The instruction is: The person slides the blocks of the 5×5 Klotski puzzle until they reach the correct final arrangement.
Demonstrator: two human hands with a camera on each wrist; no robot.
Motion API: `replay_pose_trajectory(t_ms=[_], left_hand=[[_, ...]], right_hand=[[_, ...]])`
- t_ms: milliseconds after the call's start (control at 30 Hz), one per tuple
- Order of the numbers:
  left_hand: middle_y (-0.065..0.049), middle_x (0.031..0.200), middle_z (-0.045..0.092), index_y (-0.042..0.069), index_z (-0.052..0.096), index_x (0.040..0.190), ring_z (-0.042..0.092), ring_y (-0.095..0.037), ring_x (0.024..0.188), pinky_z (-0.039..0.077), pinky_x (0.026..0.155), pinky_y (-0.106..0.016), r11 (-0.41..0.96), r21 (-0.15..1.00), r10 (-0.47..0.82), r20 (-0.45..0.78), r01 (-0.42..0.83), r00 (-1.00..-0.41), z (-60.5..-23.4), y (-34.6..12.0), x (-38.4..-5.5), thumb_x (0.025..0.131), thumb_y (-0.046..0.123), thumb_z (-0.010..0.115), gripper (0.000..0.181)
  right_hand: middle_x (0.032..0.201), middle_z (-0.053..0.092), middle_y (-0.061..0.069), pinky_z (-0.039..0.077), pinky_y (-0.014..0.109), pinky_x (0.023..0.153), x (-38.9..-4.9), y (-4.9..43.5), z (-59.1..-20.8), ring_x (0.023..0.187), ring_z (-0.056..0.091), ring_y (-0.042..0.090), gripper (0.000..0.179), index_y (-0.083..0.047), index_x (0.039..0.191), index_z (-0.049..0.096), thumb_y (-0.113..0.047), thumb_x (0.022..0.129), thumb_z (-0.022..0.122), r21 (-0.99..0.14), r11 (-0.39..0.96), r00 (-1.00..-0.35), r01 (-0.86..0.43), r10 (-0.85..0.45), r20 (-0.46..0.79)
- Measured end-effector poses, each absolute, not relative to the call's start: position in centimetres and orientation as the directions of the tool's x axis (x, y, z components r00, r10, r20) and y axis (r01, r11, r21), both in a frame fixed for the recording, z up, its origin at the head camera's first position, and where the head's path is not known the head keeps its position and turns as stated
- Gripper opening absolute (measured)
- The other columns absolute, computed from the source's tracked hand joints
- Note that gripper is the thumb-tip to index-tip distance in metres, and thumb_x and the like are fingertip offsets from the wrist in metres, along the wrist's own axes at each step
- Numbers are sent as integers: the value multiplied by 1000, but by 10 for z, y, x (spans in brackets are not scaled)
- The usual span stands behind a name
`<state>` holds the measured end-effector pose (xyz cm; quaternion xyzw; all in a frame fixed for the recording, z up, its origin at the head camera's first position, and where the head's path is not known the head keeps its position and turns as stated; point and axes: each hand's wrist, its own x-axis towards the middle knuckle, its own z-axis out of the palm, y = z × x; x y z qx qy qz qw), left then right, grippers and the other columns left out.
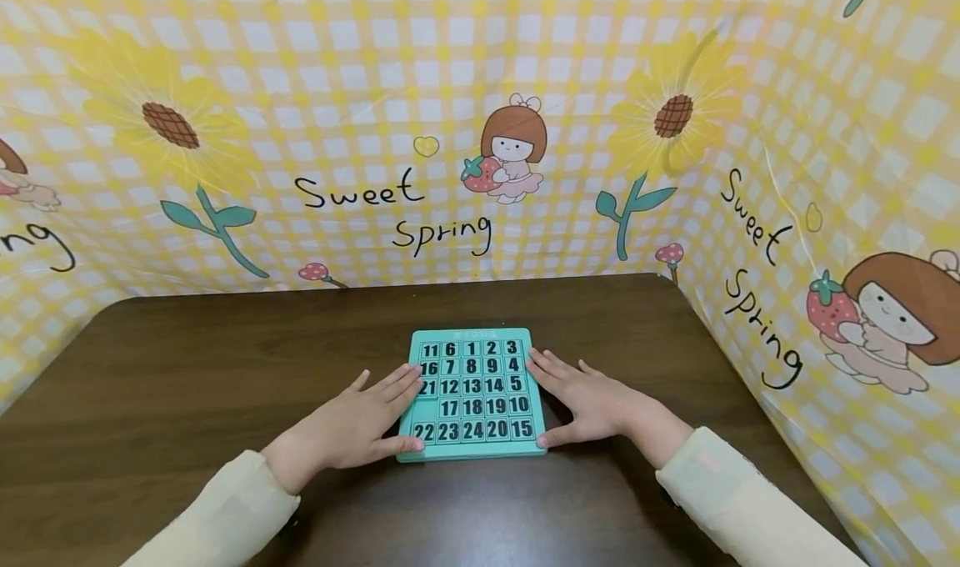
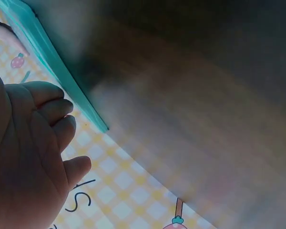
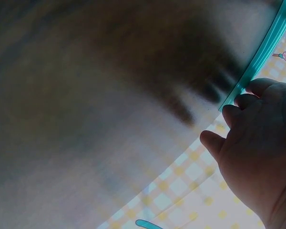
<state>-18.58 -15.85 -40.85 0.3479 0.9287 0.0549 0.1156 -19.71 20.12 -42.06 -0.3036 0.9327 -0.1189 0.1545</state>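
A teal sliding number puzzle (image 1: 474, 451) lies flat on the table between the two hands, its black-numbered tiles set in rows. The top row reads 11, 6, 1, 2, 3. At the left end of the fourth row is a gap (image 1: 426, 409) without a tile. My left hand (image 1: 356, 421) lies against the puzzle's left side, fingertips over its edge by tiles 16 and 21, thumb by tile 22. Along the opposite edge, my right hand (image 1: 588, 400) touches with extended fingers, its thumb at the lower right corner. Both wrist views show the puzzle's side edge beside the fingers.
The dark brown wooden table (image 1: 187, 367) has a rounded far edge. Behind it and along the right hangs a yellow checked cloth (image 1: 360, 133) printed with sunflowers, cartoon figures and "Sweet Spring". Pale sleeves (image 1: 225, 509) cover both forearms.
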Motion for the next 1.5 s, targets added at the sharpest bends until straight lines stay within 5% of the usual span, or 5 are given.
replay_pose_trajectory(t_ms=[833,1500], left_hand=[[-10,165,26,4,33,155,21,-30,154,21,116,-68,716,186,698,-165,673,-697,-407,-159,-161,93,71,44,92],[-11,167,14,4,23,158,10,-30,156,11,118,-69,771,232,637,-239,594,-733,-406,-154,-209,95,69,40,92]], right_hand=[[170,2,1,14,65,120,-197,203,-424,156,7,25,107,-17,161,11,-69,84,63,-315,798,-779,-514,-588,-219],[169,0,0,14,65,120,-198,201,-422,157,5,23,108,-17,161,9,-71,84,62,-316,791,-770,-524,-598,-220]])
